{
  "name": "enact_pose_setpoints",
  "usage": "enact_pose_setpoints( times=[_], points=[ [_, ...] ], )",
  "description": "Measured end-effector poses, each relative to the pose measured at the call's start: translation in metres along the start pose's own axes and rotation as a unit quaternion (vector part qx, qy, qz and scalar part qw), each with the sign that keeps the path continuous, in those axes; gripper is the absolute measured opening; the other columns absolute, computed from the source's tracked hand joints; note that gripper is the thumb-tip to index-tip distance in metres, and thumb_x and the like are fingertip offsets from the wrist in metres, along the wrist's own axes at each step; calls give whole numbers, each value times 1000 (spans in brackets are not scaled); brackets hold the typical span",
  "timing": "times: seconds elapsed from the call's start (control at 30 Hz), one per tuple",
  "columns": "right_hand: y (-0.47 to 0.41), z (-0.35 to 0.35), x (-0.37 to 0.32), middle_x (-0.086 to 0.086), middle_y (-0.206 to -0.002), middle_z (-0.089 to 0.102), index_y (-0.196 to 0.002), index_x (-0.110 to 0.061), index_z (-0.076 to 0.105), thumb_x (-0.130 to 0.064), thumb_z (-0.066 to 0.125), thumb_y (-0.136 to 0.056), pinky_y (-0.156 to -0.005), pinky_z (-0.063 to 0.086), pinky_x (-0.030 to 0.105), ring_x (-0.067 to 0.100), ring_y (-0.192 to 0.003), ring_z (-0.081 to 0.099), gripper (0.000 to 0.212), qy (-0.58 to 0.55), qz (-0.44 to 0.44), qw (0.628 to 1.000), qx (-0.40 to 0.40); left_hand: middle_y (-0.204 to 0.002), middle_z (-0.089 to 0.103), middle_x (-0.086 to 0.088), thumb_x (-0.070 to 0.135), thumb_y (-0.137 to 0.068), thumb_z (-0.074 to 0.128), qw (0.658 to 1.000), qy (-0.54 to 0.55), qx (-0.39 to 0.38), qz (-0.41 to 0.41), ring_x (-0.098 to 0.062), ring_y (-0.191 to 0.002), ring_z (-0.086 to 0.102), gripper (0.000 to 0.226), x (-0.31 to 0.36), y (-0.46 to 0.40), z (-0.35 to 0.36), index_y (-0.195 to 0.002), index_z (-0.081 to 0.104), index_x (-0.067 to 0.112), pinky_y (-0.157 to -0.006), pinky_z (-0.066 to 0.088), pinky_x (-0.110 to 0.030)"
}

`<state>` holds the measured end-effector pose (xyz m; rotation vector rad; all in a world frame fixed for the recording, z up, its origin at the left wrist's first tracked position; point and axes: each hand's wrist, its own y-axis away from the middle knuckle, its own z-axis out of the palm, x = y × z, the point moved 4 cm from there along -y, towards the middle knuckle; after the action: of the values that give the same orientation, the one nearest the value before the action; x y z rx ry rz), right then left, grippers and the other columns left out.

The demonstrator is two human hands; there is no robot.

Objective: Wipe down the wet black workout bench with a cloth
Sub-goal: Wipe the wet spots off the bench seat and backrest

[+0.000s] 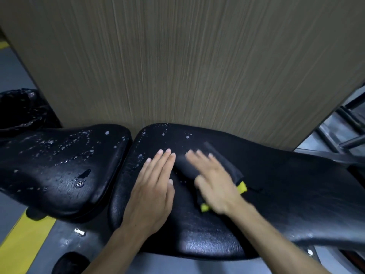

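Reaching up from the bottom edge, two bare forearms. Lying flat on the long back pad (276, 190) of the black workout bench, left hand (153, 191), fingers straight and together, holding nothing. Pressing down just beside it, right hand (214, 177), blurred, fingers spread over a dark cloth (221, 157) with yellow edging; fingers looking straight rather than curled round the fabric. Showing beyond the fingertips and at the wrist, parts of the cloth, on the middle of that pad. Beading on the pad's far left corner and all over the seat pad (65, 167) to the left, water droplets (164, 133). Standing behind the bench, a wood-grain panel (177, 56). Running along the grey floor at lower left, a yellow stripe (21, 244).
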<state>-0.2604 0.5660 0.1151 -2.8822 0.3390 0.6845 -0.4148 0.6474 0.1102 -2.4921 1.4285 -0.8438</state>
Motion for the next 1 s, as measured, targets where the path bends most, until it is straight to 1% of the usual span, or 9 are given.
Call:
enact_pose_setpoints(
  times=[0.1,0.23,0.33,0.5,0.57,0.63,0.77,0.9,1.0],
  points=[
    [23,-10,12,-16,-160,27,-155,-27,34,-35,24,-80,-124,3,27,-1,-151,14,76,-2,-23,1000,-20,-163,30,-2,3,-91,42,1000,21,17,8,-15,-153,19,64,0,1,-4,-154,30,7,-121,25,-47],
    [19,-40,69,-12,-161,27,-154,-25,34,-42,15,-83,-123,-3,24,6,-152,16,76,1,191,978,77,-161,34,1,0,-90,41,997,64,53,1,-13,-151,23,64,-3,10,-23,-153,35,8,-123,21,-43],
    [11,-15,37,1,-165,23,-158,-15,26,-43,10,-83,-125,-3,35,16,-154,11,81,68,251,960,102,-159,37,3,0,-89,41,993,89,73,-35,-10,-150,25,63,-17,32,-39,-151,38,9,-123,21,-37],
    [10,51,-103,-2,-167,16,-159,-18,20,-44,12,-80,-125,-5,33,13,-154,5,84,45,18,999,10,-141,54,5,9,-88,46,989,93,84,-79,-11,-132,47,54,-50,66,-64,-141,50,13,-114,29,-21],
    [15,48,-111,-10,-165,15,-159,-22,20,-43,17,-80,-124,-6,29,7,-153,3,82,35,-64,996,-47,-127,61,10,14,-90,46,991,82,72,-79,-10,-119,54,43,-58,71,-76,-131,58,18,-104,35,-17],
    [3,34,-75,-13,-164,18,-159,-25,23,-44,16,-80,-123,-5,27,3,-152,6,82,35,-57,997,-45,-117,64,14,16,-92,48,994,68,52,-64,-8,-110,58,33,-65,75,-87,-120,64,22,-97,40,-18],
    [-17,12,-23,-4,-166,21,-158,-21,23,-40,17,-86,-124,-2,32,11,-153,10,76,64,135,988,32,-111,67,19,27,-93,45,999,37,-13,-30,-4,-107,58,32,-73,85,-102,-112,69,26,-95,42,-20],
    [25,51,-110,-5,-167,14,-159,-20,19,-42,18,-81,-123,-7,29,12,-154,3,82,65,-34,997,-31,-112,68,21,29,-91,42,998,-2,-66,2,-3,-111,55,35,-76,90,-104,-111,71,28,-94,51,-35],
    [57,56,-135,-13,-166,4,-160,-26,14,-38,27,-82,-123,-8,28,2,-152,-6,81,52,-140,984,-99,-113,67,25,26,-91,47,995,-12,-98,15,2,-117,47,24,-78,85,-107,-98,69,32,-96,48,-35]
  ],
)
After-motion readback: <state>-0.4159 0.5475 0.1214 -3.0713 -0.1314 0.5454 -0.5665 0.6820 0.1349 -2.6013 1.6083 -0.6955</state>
